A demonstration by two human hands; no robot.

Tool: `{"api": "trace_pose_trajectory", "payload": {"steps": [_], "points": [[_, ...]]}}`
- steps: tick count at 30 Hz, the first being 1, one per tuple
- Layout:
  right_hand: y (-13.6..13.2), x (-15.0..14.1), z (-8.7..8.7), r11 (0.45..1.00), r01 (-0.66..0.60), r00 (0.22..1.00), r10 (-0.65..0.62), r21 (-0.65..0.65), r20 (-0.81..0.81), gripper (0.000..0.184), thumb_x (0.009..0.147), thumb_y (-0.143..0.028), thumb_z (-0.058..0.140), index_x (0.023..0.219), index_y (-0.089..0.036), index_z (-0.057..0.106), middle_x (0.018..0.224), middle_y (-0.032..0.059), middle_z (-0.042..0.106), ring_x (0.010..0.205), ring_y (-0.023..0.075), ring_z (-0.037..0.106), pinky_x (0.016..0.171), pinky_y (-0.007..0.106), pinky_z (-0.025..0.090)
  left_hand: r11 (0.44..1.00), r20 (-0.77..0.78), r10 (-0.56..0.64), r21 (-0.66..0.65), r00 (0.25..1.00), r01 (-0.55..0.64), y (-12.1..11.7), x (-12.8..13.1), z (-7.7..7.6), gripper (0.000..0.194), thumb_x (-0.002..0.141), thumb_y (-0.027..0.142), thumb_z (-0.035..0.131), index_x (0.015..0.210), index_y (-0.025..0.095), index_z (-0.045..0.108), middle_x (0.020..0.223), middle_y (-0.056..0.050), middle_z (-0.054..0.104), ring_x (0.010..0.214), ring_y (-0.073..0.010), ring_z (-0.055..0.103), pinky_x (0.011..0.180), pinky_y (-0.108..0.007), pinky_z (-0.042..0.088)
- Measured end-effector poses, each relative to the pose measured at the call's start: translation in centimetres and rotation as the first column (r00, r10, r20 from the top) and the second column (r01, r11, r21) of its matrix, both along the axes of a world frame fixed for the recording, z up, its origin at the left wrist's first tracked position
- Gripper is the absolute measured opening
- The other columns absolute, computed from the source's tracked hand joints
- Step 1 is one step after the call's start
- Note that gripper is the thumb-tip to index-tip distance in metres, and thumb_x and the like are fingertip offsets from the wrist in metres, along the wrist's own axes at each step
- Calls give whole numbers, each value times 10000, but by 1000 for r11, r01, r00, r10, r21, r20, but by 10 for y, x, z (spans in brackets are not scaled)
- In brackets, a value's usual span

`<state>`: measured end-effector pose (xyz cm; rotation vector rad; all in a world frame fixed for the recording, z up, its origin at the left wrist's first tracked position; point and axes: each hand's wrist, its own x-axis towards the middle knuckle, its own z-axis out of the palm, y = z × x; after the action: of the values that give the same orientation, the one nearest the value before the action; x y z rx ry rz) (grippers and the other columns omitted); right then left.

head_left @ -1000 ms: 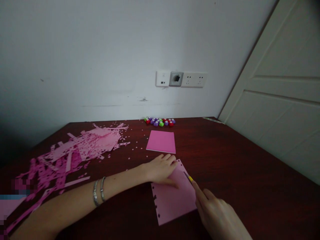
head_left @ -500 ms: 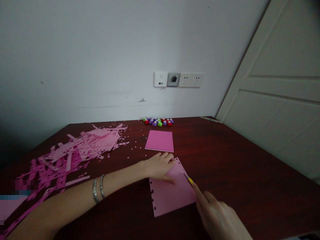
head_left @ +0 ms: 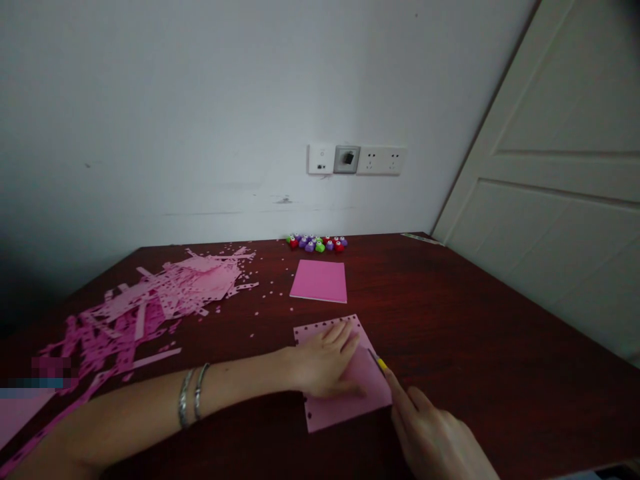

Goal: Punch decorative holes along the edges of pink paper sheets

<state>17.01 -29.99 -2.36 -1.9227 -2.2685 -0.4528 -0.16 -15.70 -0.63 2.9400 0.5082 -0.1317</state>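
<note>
A pink sheet of paper (head_left: 350, 412) with punched holes along its top and left edges lies on the table. My left hand (head_left: 325, 363) rests flat on this sheet with its fingers stretched out, covering the middle of it. In my right hand (head_left: 433, 423), at the sheet's right edge, is a slim utility knife (head_left: 382, 364) with a yellow part. Its thin dark blade points up and left over the paper, and most of its handle is hidden in my fingers. Just behind the sheet sits a square pink stack of paper (head_left: 319, 281).
Pink paper strips and scraps (head_left: 170, 293) are heaped on the left of the dark red table (head_left: 475, 333), with small punched dots around them. Several coloured little toys with eyes (head_left: 319, 245) stand by the wall. Sockets (head_left: 380, 161) are above, and a white door (head_left: 565, 220) is at right.
My left hand has moved down and right from the sheet's upper left edge to its middle, uncovering the holes along the top. My right hand and the knife have barely moved.
</note>
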Motion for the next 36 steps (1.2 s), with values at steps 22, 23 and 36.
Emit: {"api": "trace_pose_trajectory", "payload": {"steps": [22, 23, 36], "points": [[-1, -9, -6, 998, 44, 999, -43, 53, -5, 459, 719, -30, 436, 1140, -159, 565, 601, 10, 595, 332, 86, 535, 278, 146, 295, 986, -60, -25, -166, 998, 14, 22, -7, 8, 888, 792, 616, 375, 1415, 122, -20, 1451, -137, -151, 1325, -304, -86, 1063, -459, 143], [-2, -9, -11, 996, 51, 999, -51, 71, -10, 461, 717, -32, 432, 1140, -161, 564, 602, 11, 593, 330, 85, 530, 280, 149, 292, 985, -60, -21, -170, 998, 10, 22, -7, 8, 891, 790, 622, 371, 1415, 121, -21, 1450, -136, -155, 1324, -304, -90, 1064, -459, 138], [-27, 11, -24, 999, -50, 986, 52, 14, -161, 602, 735, -21, 413, 1284, -264, 448, 655, 5, 611, 346, 75, 544, 273, 128, 341, 976, -38, -5, -218, 999, -3, 22, -7, 7, 936, 765, 673, 370, 1415, 130, -26, 1453, -137, -148, 1320, -314, -97, 1062, -473, 133]]}}
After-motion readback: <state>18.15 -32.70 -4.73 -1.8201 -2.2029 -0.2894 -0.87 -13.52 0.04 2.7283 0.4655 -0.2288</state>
